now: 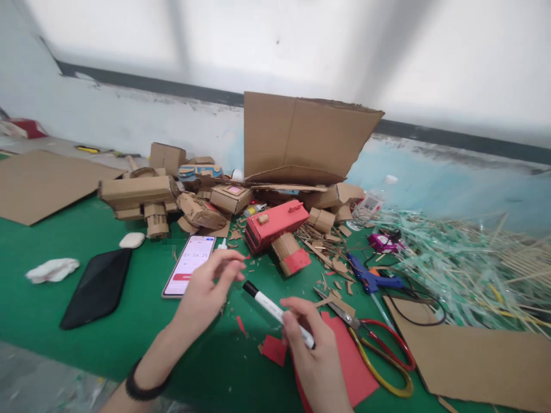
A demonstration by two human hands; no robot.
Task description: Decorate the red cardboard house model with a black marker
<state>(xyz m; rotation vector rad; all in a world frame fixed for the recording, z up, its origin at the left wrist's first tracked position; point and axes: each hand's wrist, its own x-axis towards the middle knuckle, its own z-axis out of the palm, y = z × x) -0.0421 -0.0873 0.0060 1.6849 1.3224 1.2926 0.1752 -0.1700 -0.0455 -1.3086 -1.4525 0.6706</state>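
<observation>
My right hand [314,350] is closed round a white marker [271,308], its black cap pointing up and left. Just left of the cap is my left hand [215,281], fingers loosely bent and apart, nothing visible in them. It overlaps the edge of a lit phone [189,261] showing a timer. Beneath my right hand lies red paper [350,364], partly covered. A red-covered cardboard piece [278,225] lies beyond the marker, beside a smaller cardboard piece with a red end [289,253]. Scissors [344,312] with red and yellow handles rest to the right.
A blue glue gun [371,277], a cardboard sheet [477,361] and a pile of plastic strips and sticks [456,258] are on the right. Cardboard models [138,195] and a large cardboard box [310,137] line the back. A black pouch-like object [98,287] lies left.
</observation>
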